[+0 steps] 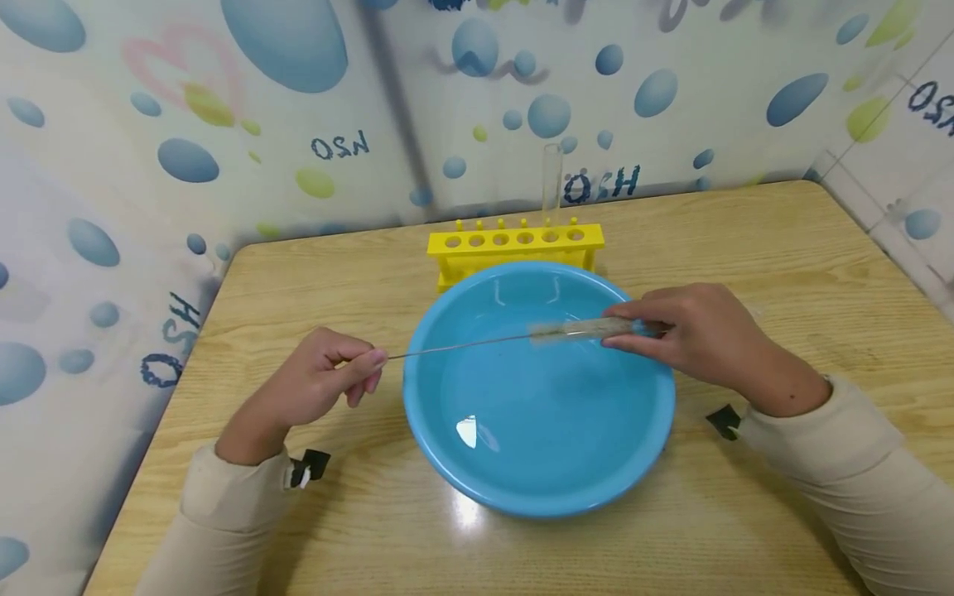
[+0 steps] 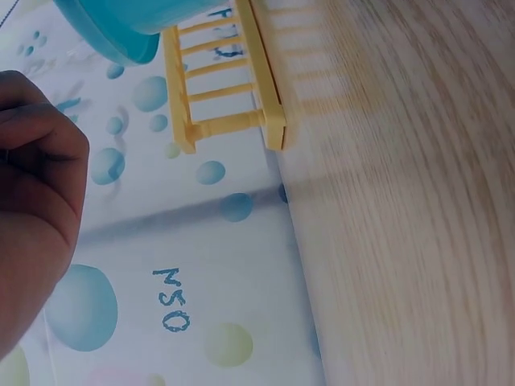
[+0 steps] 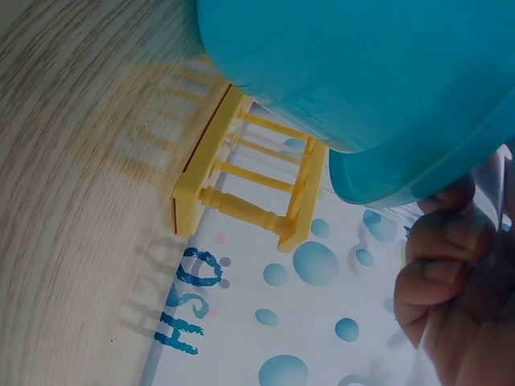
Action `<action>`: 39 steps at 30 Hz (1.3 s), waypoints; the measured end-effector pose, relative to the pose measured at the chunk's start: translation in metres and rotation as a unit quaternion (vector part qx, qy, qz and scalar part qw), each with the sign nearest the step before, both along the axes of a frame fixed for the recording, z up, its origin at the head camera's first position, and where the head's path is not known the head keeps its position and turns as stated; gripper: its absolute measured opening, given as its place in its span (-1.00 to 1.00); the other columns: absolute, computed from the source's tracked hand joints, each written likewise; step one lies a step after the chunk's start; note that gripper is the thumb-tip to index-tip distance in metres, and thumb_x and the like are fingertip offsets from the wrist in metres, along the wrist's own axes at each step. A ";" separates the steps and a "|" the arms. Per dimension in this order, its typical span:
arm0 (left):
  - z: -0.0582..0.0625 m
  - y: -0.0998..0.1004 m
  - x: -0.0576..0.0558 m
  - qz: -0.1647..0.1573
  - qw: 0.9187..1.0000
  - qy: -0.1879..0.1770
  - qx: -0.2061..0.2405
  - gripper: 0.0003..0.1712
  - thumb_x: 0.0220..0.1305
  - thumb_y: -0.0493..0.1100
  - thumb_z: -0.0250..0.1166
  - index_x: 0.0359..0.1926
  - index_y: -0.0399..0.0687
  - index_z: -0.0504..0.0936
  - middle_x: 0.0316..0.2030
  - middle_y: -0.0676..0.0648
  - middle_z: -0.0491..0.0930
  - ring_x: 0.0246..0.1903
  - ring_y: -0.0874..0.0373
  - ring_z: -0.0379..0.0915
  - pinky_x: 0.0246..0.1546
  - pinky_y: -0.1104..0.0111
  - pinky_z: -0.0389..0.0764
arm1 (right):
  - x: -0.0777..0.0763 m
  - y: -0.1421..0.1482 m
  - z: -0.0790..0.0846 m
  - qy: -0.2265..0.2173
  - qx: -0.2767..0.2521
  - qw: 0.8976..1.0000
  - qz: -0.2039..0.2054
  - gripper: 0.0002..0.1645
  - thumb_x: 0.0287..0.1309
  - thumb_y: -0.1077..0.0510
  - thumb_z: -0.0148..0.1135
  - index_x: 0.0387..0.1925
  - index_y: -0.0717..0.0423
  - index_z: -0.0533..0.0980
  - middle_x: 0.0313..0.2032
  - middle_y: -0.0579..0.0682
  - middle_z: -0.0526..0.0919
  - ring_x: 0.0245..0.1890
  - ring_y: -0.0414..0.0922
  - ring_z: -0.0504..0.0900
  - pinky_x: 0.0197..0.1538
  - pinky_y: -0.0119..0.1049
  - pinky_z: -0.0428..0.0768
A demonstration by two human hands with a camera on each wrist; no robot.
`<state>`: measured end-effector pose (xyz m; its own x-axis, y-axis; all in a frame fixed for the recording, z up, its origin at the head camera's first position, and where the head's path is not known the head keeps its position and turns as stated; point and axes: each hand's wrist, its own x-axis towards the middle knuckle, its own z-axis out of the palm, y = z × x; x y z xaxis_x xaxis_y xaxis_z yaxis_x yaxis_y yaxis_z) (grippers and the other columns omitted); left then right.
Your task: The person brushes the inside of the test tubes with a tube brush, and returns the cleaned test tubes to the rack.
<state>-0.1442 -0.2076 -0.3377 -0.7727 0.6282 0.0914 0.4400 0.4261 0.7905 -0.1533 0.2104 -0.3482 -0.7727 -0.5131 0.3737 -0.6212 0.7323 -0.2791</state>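
Observation:
In the head view my left hand [image 1: 316,379] pinches the thin wire handle of a test tube brush [image 1: 462,344] at the basin's left side. The brush's bristled end lies at the mouth of a clear glass test tube [image 1: 592,329] and looks blurred; how far it reaches inside I cannot tell. My right hand [image 1: 696,335] grips that tube near its other end, thumb and fingers around it. Tube and brush lie nearly level above a round blue basin [image 1: 540,502], which seems to hold clear water. In the right wrist view the curled fingers [image 3: 438,273] appear beside the basin's rim.
Behind the basin stands a yellow test tube rack [image 1: 514,240] with a row of holes and pegs. Another clear test tube [image 1: 551,178] stands upright in it. A patterned wall [image 1: 358,194] borders the wooden table [image 1: 320,273] at the back and left.

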 end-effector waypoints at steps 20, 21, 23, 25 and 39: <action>0.000 -0.011 -0.002 0.002 1.000 -0.009 0.029 -0.53 0.37 -0.35 -0.07 -0.68 0.07 0.44 -0.80 0.08 0.34 -0.78 0.22 0.28 -0.74 0.40 0.30 | 0.002 0.005 0.003 0.012 0.041 0.999 -0.024 -0.64 -0.17 -0.13 0.43 -0.28 -0.10 0.65 -0.69 -0.30 0.50 -0.70 -0.41 0.30 -0.64 -0.50 0.28; 0.000 -0.012 -0.002 0.001 0.999 -0.006 0.031 -0.53 0.37 -0.36 -0.06 -0.68 0.06 0.44 -0.80 0.08 0.33 -0.78 0.22 0.28 -0.75 0.41 0.29 | 0.002 0.006 0.003 0.014 0.041 0.999 -0.022 -0.65 -0.17 -0.13 0.43 -0.28 -0.11 0.65 -0.67 -0.30 0.53 -0.69 -0.41 0.31 -0.64 -0.51 0.28; -0.001 -0.013 -0.002 0.000 0.999 -0.001 0.034 -0.53 0.36 -0.38 -0.06 -0.68 0.06 0.45 -0.81 0.08 0.33 -0.79 0.22 0.26 -0.76 0.42 0.26 | 0.001 0.007 0.004 0.021 0.045 0.999 -0.019 -0.65 -0.18 -0.14 0.43 -0.29 -0.12 0.65 -0.66 -0.29 0.55 -0.69 -0.42 0.31 -0.64 -0.51 0.28; -0.001 -0.015 -0.002 0.000 0.999 -0.004 0.037 -0.52 0.36 -0.38 -0.07 -0.68 0.06 0.45 -0.81 0.07 0.33 -0.79 0.20 0.26 -0.76 0.42 0.26 | 0.000 0.009 0.005 0.023 0.049 0.998 -0.018 -0.65 -0.19 -0.15 0.43 -0.30 -0.13 0.65 -0.68 -0.30 0.52 -0.70 -0.42 0.30 -0.64 -0.51 0.26; -0.002 -0.019 -0.004 -0.007 0.999 -0.021 0.039 -0.52 0.37 -0.37 -0.08 -0.70 -0.01 0.42 -0.81 0.06 0.30 -0.78 0.20 0.25 -0.73 0.37 0.29 | -0.004 0.018 0.005 0.005 0.072 0.997 -0.033 -0.64 -0.16 -0.23 0.39 -0.29 -0.21 0.64 -0.77 -0.34 0.29 -0.72 -0.37 0.21 -0.64 -0.47 0.16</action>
